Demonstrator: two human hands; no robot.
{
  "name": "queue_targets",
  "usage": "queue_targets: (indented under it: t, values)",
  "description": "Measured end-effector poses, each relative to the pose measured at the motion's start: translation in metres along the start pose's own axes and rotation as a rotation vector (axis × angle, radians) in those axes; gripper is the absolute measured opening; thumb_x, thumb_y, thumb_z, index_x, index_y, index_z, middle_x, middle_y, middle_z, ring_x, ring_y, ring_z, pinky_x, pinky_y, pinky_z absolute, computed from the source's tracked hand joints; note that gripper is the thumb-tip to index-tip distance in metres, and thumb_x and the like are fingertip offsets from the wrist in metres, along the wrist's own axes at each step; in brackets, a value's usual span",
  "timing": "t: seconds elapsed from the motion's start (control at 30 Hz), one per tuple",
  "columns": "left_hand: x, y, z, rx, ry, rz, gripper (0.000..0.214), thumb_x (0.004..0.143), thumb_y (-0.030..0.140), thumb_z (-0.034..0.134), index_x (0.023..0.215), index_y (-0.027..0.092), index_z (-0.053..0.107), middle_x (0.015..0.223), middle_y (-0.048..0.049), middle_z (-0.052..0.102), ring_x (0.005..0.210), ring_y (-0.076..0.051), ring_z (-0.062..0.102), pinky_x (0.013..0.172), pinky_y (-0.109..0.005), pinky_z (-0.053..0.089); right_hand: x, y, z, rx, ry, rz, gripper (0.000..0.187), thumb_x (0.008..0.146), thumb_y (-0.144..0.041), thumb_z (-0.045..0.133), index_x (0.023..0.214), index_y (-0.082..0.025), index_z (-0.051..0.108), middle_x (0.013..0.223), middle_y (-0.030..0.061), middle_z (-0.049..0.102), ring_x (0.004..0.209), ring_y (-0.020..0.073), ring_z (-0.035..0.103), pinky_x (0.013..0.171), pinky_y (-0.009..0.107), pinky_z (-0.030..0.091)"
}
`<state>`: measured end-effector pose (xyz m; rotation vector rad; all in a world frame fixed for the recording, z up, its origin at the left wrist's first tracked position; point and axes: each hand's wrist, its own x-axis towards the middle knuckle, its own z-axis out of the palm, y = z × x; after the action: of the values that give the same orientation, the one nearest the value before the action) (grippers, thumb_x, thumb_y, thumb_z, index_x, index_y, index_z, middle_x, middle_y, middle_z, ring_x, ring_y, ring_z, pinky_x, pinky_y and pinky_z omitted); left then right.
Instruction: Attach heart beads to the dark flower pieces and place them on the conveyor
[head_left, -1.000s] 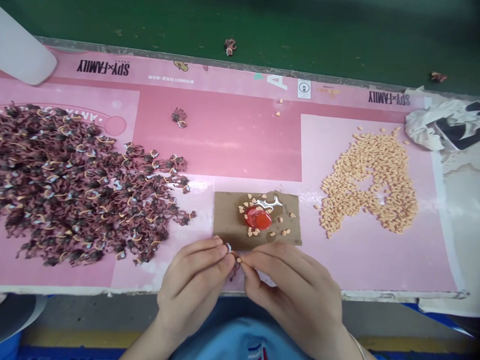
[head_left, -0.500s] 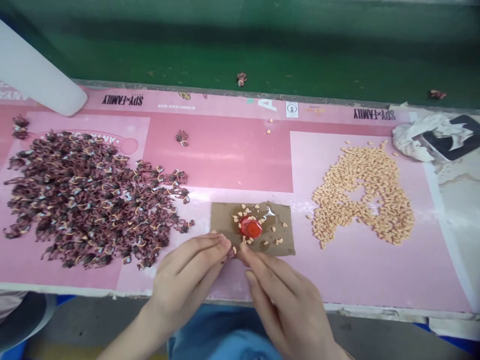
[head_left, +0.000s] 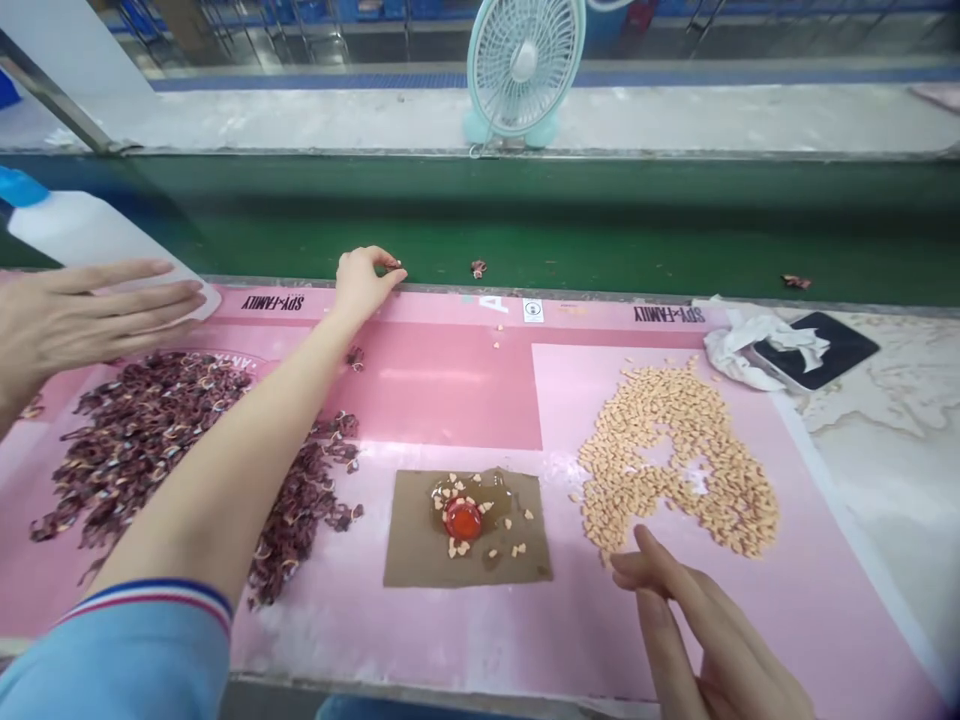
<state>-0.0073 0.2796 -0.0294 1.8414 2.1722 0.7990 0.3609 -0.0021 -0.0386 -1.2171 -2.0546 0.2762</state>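
Our pink-covered bench (head_left: 442,385) carried a heap of dark maroon curled bits (head_left: 142,430) tied with thin bands, and a heap of peach-coloured grains (head_left: 675,460) laid in an A. Between them lay a brown cardboard sheet (head_left: 420,540) with a shiny amber smear and a red cap (head_left: 463,519). Our left grip (head_left: 371,280) curled at the bench's far edge, holding what we could not tell; our right grip (head_left: 690,620), open and empty, sat just beside the grains, while another person's hand (head_left: 90,310) hovered over a white bottle (head_left: 82,230)
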Motion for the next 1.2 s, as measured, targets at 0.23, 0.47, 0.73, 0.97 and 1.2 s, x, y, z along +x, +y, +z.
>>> queue_targets:
  t: [0.23,0.47,0.73,0.97,1.2]
  values:
    - [0.024,0.001,0.029,0.137,-0.01,0.053,0.054,0.096,0.03,0.06,0.142,0.002,0.057,0.15,-0.0309,0.049,0.142,-0.049,0.04,0.119,-0.061,0.03,-0.026,0.022,-0.018,-0.171,0.073,0.259,0.033,0.104,-0.023,0.054,0.135,-0.024,0.066,0.093,0.0036,0.079,0.08,0.0175,0.079,0.067,0.022,0.062]
    - [0.031,0.078,0.094,0.132,-0.285,0.428,0.049,0.102,0.021,0.044,0.148,0.018,0.059,0.152,-0.0157,0.056,0.139,-0.035,0.049,0.12,-0.052,0.033,-0.027,0.038,-0.018,-0.253,0.133,0.306,0.018,0.104,-0.03,0.057,0.109,-0.024,0.073,0.101,0.0068,0.077,0.082,0.0184,0.075,0.063,0.026,0.061]
    - [0.036,0.098,0.076,0.234,-0.338,0.421,0.024,0.093,0.027,0.062,0.104,0.013,0.079,0.116,-0.0157,0.07,0.114,-0.036,0.064,0.102,-0.044,0.048,-0.023,0.062,-0.011,-0.463,0.072,0.259,0.03,0.108,-0.039,0.05,0.101,-0.022,0.073,0.097,0.0082,0.077,0.083,0.0215,0.074,0.07,0.034,0.061]
    - [-0.005,0.072,0.015,0.196,-0.266,0.283,0.028,0.088,0.044,0.067,0.082,0.017,0.071,0.095,-0.011,0.074,0.089,-0.028,0.066,0.081,-0.036,0.049,0.001,0.067,-0.007,-0.528,0.031,0.148,0.03,0.109,-0.034,0.05,0.097,-0.02,0.074,0.094,0.0059,0.077,0.081,0.0194,0.072,0.069,0.032,0.054]
    - [-0.111,0.05,-0.073,-0.232,-0.364,0.324,0.028,0.081,0.046,0.072,0.077,0.019,0.069,0.074,-0.0015,0.07,0.066,-0.014,0.061,0.065,-0.026,0.053,0.013,0.076,-0.012,-0.565,-0.099,0.069,0.041,0.11,-0.029,0.041,0.081,-0.02,0.07,0.081,0.0072,0.074,0.07,0.0201,0.066,0.06,0.032,0.046]
